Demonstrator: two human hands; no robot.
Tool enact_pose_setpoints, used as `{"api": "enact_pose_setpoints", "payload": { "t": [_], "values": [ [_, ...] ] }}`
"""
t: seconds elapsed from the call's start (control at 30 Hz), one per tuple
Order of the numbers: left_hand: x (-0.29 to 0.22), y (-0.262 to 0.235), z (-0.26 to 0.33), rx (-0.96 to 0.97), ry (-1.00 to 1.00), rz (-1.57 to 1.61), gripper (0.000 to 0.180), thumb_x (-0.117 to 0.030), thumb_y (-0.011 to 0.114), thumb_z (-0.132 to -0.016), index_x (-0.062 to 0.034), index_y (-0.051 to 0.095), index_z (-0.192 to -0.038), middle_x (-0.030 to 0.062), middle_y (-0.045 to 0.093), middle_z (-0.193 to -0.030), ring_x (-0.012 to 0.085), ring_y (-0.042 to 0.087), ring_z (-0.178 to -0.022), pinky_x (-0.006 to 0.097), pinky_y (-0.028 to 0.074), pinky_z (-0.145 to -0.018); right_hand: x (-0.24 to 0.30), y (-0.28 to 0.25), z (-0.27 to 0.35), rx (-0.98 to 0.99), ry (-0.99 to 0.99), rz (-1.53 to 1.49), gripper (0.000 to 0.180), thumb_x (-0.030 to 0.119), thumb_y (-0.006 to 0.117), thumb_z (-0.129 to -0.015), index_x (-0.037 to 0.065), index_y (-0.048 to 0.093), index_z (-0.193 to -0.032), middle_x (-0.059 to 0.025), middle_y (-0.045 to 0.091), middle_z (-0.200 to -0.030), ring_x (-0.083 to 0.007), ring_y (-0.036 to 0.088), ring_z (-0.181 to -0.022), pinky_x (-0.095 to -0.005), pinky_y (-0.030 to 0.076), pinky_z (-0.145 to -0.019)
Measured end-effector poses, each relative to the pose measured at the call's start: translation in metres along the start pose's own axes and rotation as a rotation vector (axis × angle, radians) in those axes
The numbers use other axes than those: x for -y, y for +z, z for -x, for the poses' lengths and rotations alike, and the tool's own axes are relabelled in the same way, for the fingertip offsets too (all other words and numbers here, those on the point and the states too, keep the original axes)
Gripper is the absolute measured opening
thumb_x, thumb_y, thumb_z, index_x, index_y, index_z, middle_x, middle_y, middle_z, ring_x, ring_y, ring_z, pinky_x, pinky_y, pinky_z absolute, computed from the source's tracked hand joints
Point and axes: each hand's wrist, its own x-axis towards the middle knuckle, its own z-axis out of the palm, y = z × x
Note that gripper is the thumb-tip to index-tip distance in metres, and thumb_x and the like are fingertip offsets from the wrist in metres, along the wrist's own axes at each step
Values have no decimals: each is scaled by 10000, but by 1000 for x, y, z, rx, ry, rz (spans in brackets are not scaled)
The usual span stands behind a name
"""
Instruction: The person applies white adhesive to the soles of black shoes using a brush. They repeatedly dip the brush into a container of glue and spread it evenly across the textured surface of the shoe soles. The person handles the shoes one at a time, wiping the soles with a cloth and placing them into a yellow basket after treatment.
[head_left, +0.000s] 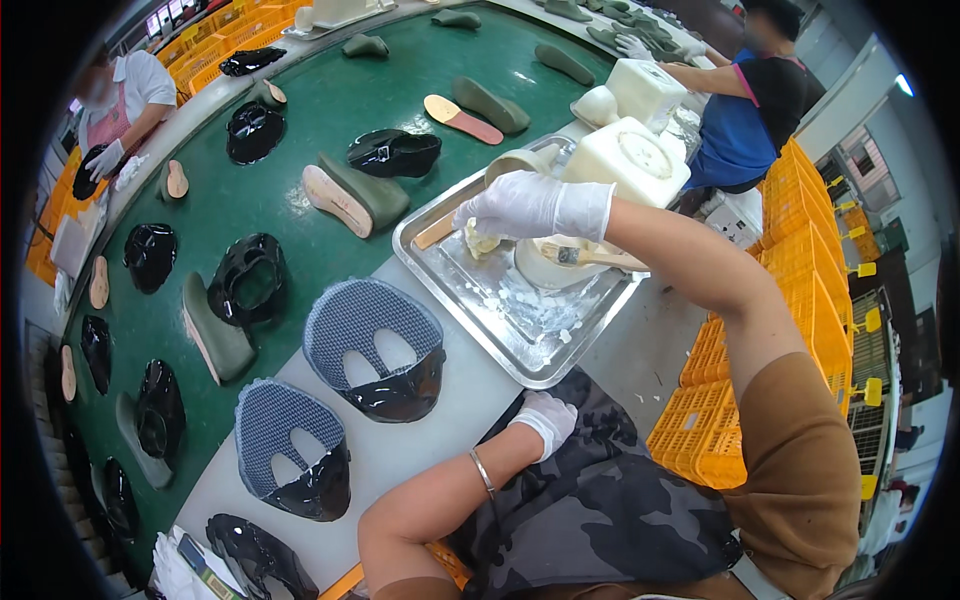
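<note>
White-gloved right hand (520, 206) curled over metal tray (478, 312), grip unclear; left hand (548, 416) fisted against camouflage apron (600, 500).

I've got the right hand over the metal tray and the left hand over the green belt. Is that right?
Not quite: the left hand isn't over the green belt. The head view shows it in front of the camouflage cloth. The right hand is over the metal tray, as you said.

Grey floor (640, 345); pale wall (908, 180); bright lamp (904, 84).
</note>
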Motion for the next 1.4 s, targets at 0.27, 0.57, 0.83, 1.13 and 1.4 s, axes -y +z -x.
{"api": "enact_pose_setpoints", "payload": {
  "t": [0.27, 0.57, 0.83, 1.13, 1.4],
  "values": [
    [0, 1, 4, -29, 8, -14, 226, -122, 477, -840, -47, 528, -1047, 126, 622, -1009, 296, 598, -964, 425, 460, -784, -11, -11, 11, -345, 22, 93, 108, 192, 636, -753, 96, 600, -720, -91, 552, -678, -275, 569, -690, -360, 464, -638],
    [-1, 0, 4, -43, 42, 16, 229, -107, 472, -837, -36, 521, -1049, 143, 614, -998, 308, 597, -929, 403, 479, -770, -23, -53, 104, -901, 106, 15, 246, 60, 639, -775, 65, 593, -1017, -68, 577, -988, -205, 565, -921, -288, 453, -802],
    [-9, -10, 5, 16, 31, -48, 250, -115, 505, -821, -44, 508, -1061, 131, 606, -970, 303, 591, -917, 405, 478, -758, -43, 37, 238, -1040, 696, -421, 190, 103, 625, -814, 43, 565, -983, -7, 579, -907, -89, 543, -835, -250, 453, -759],
    [-14, -123, 93, -14, 259, 581, 440, -192, 574, -835, -38, 455, -1229, 145, 595, -1041, 301, 577, -922, 389, 447, -821, -48, 100, 212, -717, 759, -253, 319, 192, 645, -748, 77, 550, -1030, -138, 612, -855, -303, 600, -794, -379, 477, -694],
    [203, -211, 90, -975, -608, 368, 370, -136, 582, -814, -11, 522, -1157, 126, 624, -955, 205, 594, -871, 300, 466, -783, -57, 114, 226, -1097, 796, -1078, 285, 49, 529, -829, 29, 495, -1111, -14, 538, -1001, -87, 512, -921, -226, 439, -791]
  ]
}}
